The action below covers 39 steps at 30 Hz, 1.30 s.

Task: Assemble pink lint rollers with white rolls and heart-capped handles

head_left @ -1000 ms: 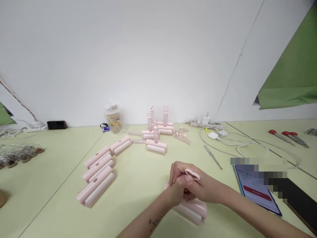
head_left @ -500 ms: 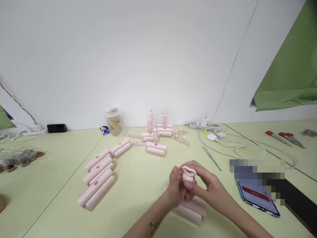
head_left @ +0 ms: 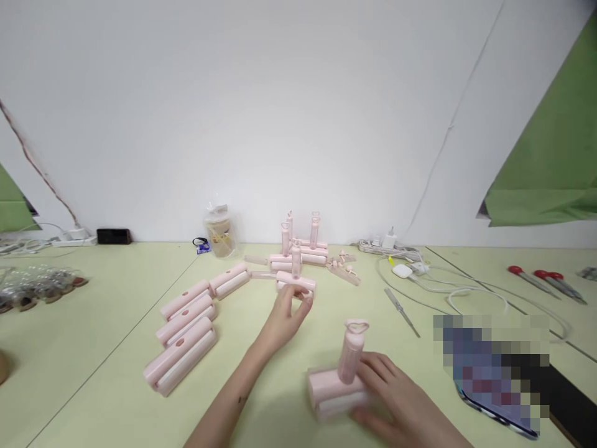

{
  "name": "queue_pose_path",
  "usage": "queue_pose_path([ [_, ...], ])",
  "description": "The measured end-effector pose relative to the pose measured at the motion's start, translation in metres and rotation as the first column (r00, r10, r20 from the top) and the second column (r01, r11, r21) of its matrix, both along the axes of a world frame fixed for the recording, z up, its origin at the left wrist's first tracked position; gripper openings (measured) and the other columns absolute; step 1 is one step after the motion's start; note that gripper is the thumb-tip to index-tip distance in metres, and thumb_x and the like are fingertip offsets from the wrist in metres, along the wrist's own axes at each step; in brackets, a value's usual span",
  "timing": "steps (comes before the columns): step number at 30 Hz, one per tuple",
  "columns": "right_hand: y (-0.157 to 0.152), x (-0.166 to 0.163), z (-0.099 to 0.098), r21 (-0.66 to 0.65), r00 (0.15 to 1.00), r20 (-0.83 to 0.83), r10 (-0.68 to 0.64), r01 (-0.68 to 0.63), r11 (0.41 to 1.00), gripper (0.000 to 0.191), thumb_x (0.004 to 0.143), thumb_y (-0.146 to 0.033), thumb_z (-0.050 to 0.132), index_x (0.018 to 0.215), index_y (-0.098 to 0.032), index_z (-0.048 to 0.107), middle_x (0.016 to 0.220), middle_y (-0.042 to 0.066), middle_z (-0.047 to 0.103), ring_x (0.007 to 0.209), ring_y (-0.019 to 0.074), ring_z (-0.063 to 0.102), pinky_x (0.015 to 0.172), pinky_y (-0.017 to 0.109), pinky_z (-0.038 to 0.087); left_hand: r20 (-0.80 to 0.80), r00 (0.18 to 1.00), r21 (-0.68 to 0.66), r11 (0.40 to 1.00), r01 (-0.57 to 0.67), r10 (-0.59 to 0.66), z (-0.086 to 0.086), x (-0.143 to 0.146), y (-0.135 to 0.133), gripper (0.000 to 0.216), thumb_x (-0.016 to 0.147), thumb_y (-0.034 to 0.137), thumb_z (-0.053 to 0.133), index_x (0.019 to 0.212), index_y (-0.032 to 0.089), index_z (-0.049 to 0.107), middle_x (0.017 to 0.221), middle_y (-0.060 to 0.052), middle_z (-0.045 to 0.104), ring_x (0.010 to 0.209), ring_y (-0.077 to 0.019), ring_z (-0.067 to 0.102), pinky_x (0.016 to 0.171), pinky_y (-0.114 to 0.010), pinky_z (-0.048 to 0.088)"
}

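Observation:
Close to me lies a pink lint roller [head_left: 326,389], with its ribbed handle [head_left: 351,361] standing upright and a heart-shaped loop on top. My right hand [head_left: 396,401] is closed around its right end, the fingers slightly blurred. Farther forward, my left hand [head_left: 282,320] is held out with fingers bent and thumb apart, nothing visible between them. It overlaps the front of another upright-handled roller [head_left: 286,277]; whether it touches it I cannot tell. More pink rollers with raised handles [head_left: 314,233] stand behind that one.
Several handleless pink roller bodies [head_left: 184,354] lie at left. Loose handle parts [head_left: 345,274] lie by the back wall. A bagged drink cup [head_left: 221,233], a grey screwdriver-like tool [head_left: 401,311], cables [head_left: 459,292], red-handled tools [head_left: 532,280] and a phone [head_left: 489,404] are also on the table.
Both hands were together around the handle; now it stands upright on the near roller. My left hand has moved forward and left; my right has gone down to the roller's right end.

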State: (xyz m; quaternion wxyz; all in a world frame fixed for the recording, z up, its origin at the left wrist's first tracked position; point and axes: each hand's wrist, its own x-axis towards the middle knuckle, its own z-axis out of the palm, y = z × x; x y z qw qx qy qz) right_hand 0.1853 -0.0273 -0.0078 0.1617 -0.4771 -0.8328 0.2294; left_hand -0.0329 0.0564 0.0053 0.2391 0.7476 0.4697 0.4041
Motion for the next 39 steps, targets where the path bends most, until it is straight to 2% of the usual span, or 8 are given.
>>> queue_pose_path([
  [6, 0.056, 0.013, -0.004, 0.163, 0.969, 0.122, -0.213, 0.192, 0.968, 0.026, 0.077, -0.030, 0.051, 0.103, -0.026, 0.055, 0.110, 0.005, 0.055, 0.105, 0.0256, 0.048, 0.078, 0.035, 0.046, -0.198, 0.955, 0.074, 0.975, -0.212, 0.223, -0.013, -0.011, 0.053, 0.072, 0.061, 0.024, 0.066, 0.124, 0.015, 0.031, 0.132, -0.014, 0.032, 0.128, -0.0320, 0.018, 0.104, -0.043, 0.013],
  [9, 0.093, 0.016, -0.002, 0.218, 0.942, 0.138, -0.307, 0.274, 0.937, 0.027, 0.077, -0.026, 0.050, 0.104, -0.022, 0.053, 0.107, 0.008, 0.055, 0.103, 0.0264, 0.048, 0.079, 0.036, 0.044, -0.297, 0.927, 0.052, 0.973, -0.224, 0.229, -0.021, -0.013, 0.069, 0.073, 0.053, 0.029, 0.074, 0.117, 0.020, 0.040, 0.126, -0.010, 0.043, 0.122, -0.0349, 0.029, 0.100, -0.044, 0.022],
  [13, 0.131, 0.006, -0.001, 0.243, 0.930, 0.126, -0.347, 0.310, 0.919, 0.030, 0.076, -0.022, 0.051, 0.106, -0.019, 0.053, 0.111, 0.010, 0.053, 0.105, 0.0277, 0.045, 0.078, 0.036, 0.043, -0.361, 0.891, 0.062, 0.960, -0.273, 0.277, -0.033, -0.012, 0.075, 0.046, 0.068, 0.033, 0.064, 0.110, 0.020, 0.047, 0.118, -0.007, 0.049, 0.107, -0.0275, 0.046, 0.091, -0.037, 0.034],
  [25, 0.188, -0.029, -0.010, 0.295, 0.935, 0.085, -0.344, 0.306, 0.905, 0.043, 0.082, -0.034, 0.056, 0.120, -0.017, 0.047, 0.125, 0.009, 0.048, 0.116, 0.0261, 0.043, 0.093, 0.045, 0.035, -0.454, 0.796, 0.120, 0.913, -0.391, 0.400, -0.035, -0.023, 0.099, 0.057, 0.076, 0.032, 0.055, 0.126, 0.013, 0.034, 0.136, -0.019, 0.031, 0.121, -0.0329, 0.036, 0.093, -0.040, 0.035],
  [29, 0.184, -0.023, -0.016, 0.341, 0.906, 0.036, -0.421, 0.385, 0.858, 0.059, 0.086, -0.036, 0.045, 0.136, -0.012, 0.025, 0.136, 0.015, 0.036, 0.127, 0.0247, 0.030, 0.099, 0.036, 0.030, -0.443, 0.770, 0.173, 0.886, -0.431, 0.460, -0.038, -0.023, 0.071, 0.074, 0.076, 0.032, 0.050, 0.133, 0.000, 0.013, 0.140, -0.024, 0.020, 0.129, -0.0331, 0.021, 0.103, -0.042, 0.021],
  [33, 0.183, -0.004, -0.019, 0.372, 0.848, 0.049, -0.528, 0.475, 0.797, 0.037, 0.092, -0.022, 0.036, 0.128, -0.014, 0.039, 0.126, 0.013, 0.046, 0.117, 0.0239, 0.043, 0.094, 0.041, 0.035, -0.472, 0.742, 0.271, 0.879, -0.392, 0.477, -0.032, -0.056, -0.001, 0.070, 0.079, 0.040, 0.042, 0.135, 0.008, 0.014, 0.138, -0.017, 0.030, 0.127, -0.0321, 0.026, 0.101, -0.046, 0.023],
  [36, 0.188, 0.008, -0.019, 0.364, 0.819, 0.105, -0.563, 0.496, 0.789, 0.029, 0.088, -0.026, 0.050, 0.116, -0.016, 0.050, 0.119, 0.009, 0.052, 0.105, 0.0234, 0.052, 0.086, 0.044, 0.043, -0.449, 0.637, 0.340, 0.779, -0.526, 0.627, -0.023, -0.103, -0.060, 0.058, 0.082, 0.044, 0.036, 0.133, 0.020, 0.023, 0.130, -0.010, 0.042, 0.117, -0.0320, 0.039, 0.095, -0.049, 0.029],
  [39, 0.190, 0.008, -0.022, 0.349, 0.801, 0.143, -0.581, 0.509, 0.787, 0.030, 0.087, -0.027, 0.053, 0.115, -0.017, 0.051, 0.117, 0.008, 0.053, 0.101, 0.0226, 0.054, 0.083, 0.044, 0.045, -0.452, 0.503, 0.293, 0.655, -0.696, 0.737, -0.021, -0.154, -0.098, 0.060, 0.080, 0.050, 0.031, 0.128, 0.014, 0.031, 0.108, -0.014, 0.054, 0.100, -0.0328, 0.050, 0.086, -0.048, 0.038],
])
